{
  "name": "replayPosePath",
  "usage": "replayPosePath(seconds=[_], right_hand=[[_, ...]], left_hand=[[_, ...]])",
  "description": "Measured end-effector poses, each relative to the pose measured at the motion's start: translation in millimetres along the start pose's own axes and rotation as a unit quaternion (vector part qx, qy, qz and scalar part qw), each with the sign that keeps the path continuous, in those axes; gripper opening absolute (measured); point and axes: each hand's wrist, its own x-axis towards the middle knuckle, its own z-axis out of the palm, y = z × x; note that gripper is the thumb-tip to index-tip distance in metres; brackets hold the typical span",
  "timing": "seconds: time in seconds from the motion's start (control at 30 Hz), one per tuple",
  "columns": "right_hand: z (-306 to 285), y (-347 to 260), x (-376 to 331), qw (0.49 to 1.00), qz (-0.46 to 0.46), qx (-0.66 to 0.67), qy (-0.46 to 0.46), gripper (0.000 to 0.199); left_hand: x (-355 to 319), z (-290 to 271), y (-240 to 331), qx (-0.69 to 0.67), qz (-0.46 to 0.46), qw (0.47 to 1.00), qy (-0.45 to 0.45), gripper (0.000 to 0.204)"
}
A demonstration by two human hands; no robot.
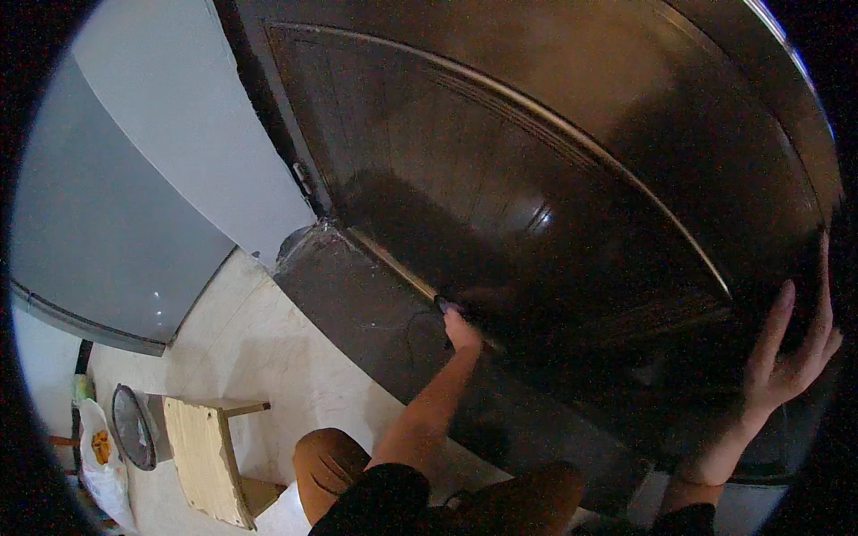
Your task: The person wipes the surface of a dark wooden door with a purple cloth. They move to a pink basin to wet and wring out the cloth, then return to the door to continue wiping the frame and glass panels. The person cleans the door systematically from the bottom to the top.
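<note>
My left hand (pixel 460 329) is down at the bottom edge of a dark brown door (pixel 402 134), on the strip of lighter metal-coloured trim (pixel 393 265). Its fingers are closed around a small dark object, mostly hidden by the hand and the dim light, so its kind cannot be made out. My right hand (pixel 786 362) is raised at the far right with its fingers spread, close to or touching the door's side edge. Nothing shows in it. Below the door runs a dark floor slab (pixel 357 313).
A small wooden stool (pixel 192 456) stands on the pale floor at the lower left. Beside it are a dark-rimmed round basket (pixel 134 429) and a white plastic bag (pixel 100 460) with orange things inside. A glossy grey appliance or cabinet (pixel 98 214) stands at the left.
</note>
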Motion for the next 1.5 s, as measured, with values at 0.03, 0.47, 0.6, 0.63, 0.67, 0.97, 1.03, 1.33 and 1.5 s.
replayPosePath(seconds=[0.03, 0.47, 0.6, 0.63, 0.67, 0.97, 1.03, 1.33, 1.5], right_hand=[[4, 1, -3, 1.0, 0.002, 0.013, 0.006, 0.036], [5, -7, 8, 0.999, -0.026, 0.023, 0.007, 0.037], [3, -15, 12, 0.999, -0.024, 0.027, 0.01, 0.037], [4, -17, 17, 0.998, -0.027, 0.053, 0.02, 0.038], [5, -24, 24, 0.995, -0.022, 0.093, 0.027, 0.038], [3, -18, 19, 0.999, -0.034, 0.026, 0.002, 0.044], [0, -16, 18, 0.999, -0.033, 0.042, 0.0, 0.043], [-10, -14, 9, 0.988, -0.018, 0.154, -0.008, 0.033], [-6, -9, 14, 0.966, -0.024, 0.258, 0.008, 0.031]], left_hand=[[-1, -3, 6, 0.008, -0.038, 0.999, 0.003, 0.05], [-99, 34, -72, -0.018, 0.057, 0.986, -0.156, 0.05], [-63, 48, -156, -0.066, 0.027, 0.984, -0.165, 0.042], [-55, 52, -155, -0.085, 0.052, 0.983, -0.154, 0.04], [-54, 63, -148, -0.102, 0.061, 0.983, -0.141, 0.038], [-176, -4, 72, -0.137, -0.014, 0.974, -0.181, 0.036], [-207, -11, 99, -0.169, -0.027, 0.965, -0.198, 0.036], [-225, -34, 117, -0.21, 0.259, 0.931, -0.149, 0.035], [-158, 22, 31, -0.18, 0.12, 0.965, -0.152, 0.034]])
